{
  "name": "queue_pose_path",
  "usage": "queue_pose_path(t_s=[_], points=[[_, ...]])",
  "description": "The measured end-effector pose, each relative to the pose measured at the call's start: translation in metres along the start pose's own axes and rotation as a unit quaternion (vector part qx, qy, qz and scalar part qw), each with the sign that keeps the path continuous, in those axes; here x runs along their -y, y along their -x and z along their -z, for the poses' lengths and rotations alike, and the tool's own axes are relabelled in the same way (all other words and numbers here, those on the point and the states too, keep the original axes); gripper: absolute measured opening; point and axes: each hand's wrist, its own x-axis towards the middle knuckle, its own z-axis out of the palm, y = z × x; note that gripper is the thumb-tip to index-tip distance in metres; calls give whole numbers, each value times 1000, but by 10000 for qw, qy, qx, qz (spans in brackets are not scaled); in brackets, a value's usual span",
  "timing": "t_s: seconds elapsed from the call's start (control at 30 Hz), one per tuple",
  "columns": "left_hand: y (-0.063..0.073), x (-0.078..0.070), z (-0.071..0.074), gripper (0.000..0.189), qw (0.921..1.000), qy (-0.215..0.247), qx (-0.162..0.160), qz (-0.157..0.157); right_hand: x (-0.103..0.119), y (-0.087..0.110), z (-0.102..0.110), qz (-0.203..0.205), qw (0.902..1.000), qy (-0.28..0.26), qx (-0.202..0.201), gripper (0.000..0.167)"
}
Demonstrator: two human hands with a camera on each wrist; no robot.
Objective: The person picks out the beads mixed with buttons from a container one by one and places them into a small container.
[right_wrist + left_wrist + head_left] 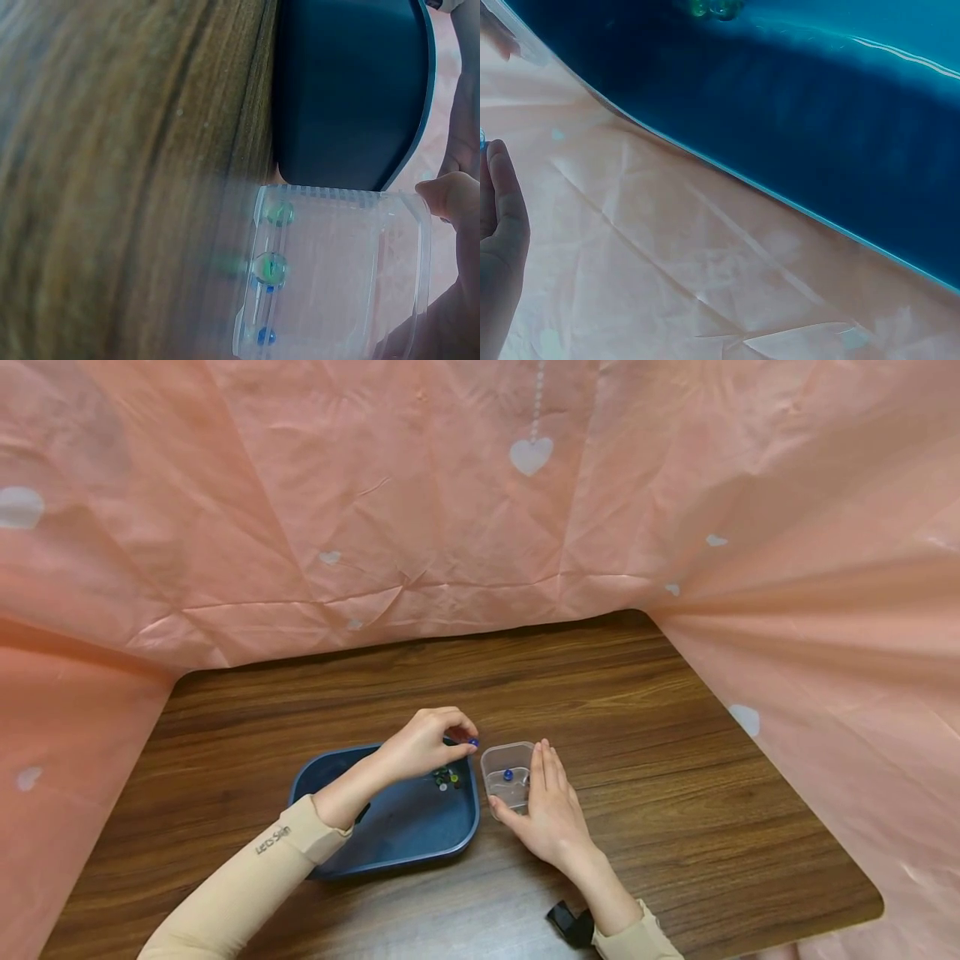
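Observation:
In the head view my left hand (pixel 423 745) pinches a blue marble (pixel 473 742) between thumb and fingers, just beyond the right rim of a dark blue tray (pixel 420 827). To its right is a small clear plastic container (pixel 504 752), with a blue marble (pixel 508 775) inside. My right hand (pixel 552 814) holds this container, thumb at the near left corner and fingers along the right side. Through its wall, the right wrist view shows a clear green marble (pixel 270 268) among others. Several marbles (pixel 446 778) lie in the tray near its right end, partly hidden by the left hand.
The tray stands close to the container's left side on a brown wooden table (pixel 697 793). A black object (pixel 570 925) is at the right wrist. Pink cloth (pixel 420 510) with pale hearts surrounds the table at the back and sides.

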Motion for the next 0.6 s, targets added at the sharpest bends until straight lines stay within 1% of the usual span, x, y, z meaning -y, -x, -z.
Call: queue_pose_path(t_s=[0.1, 0.33, 0.6], points=[[-2, -1, -1, 15, 10000, 17, 19, -29, -1, 0, 0, 17, 10000, 5, -35, 101], [-5, -4, -4, 14, 9997, -65, 86, -204, 0, 0, 0, 28, 10000, 13, -33, 100], [-9, -8, -6, 14, 9993, 15, 112, -346, 0, 0, 0, 5, 10000, 14, -19, 101]])
